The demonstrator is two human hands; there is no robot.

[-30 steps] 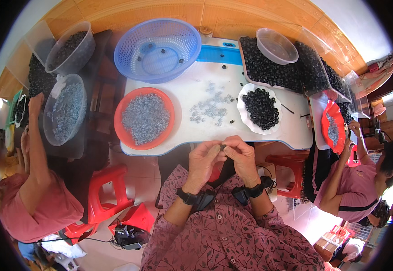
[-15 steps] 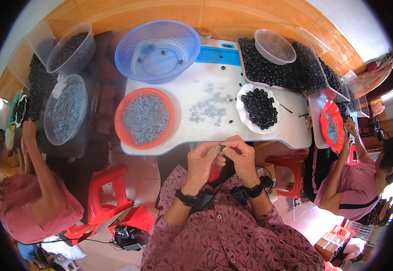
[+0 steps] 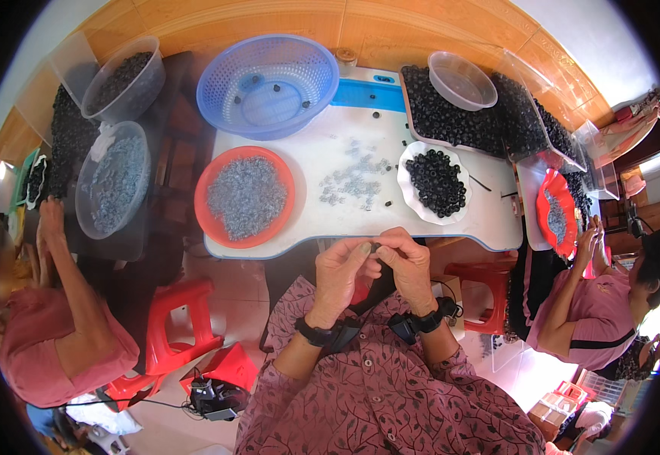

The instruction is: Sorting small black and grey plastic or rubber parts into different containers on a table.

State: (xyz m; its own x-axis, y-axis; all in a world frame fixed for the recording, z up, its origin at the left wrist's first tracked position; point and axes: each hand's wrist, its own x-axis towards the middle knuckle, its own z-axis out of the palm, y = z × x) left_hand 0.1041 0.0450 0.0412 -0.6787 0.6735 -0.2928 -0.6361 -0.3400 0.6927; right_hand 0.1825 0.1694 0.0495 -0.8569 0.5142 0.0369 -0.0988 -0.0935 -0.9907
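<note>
My left hand and my right hand meet in front of the table's near edge, fingers pinched together. Between the fingertips is a small black ring-like part, mostly covered by them. Beyond my hands, small clear pieces lie scattered on the white table. Black ring-shaped parts fill a white scalloped plate to the right. On the left, a red-orange bowl holds a heap of clear pieces.
A blue perforated basket with a few black parts stands far left on the table. A tray of black parts carries a clear bowl at the far right. Co-workers sit on either side, by red stools.
My hands keep nearly the same pinch, with the black part still between them. The co-worker on the right has brought both hands together below the red scalloped dish.
</note>
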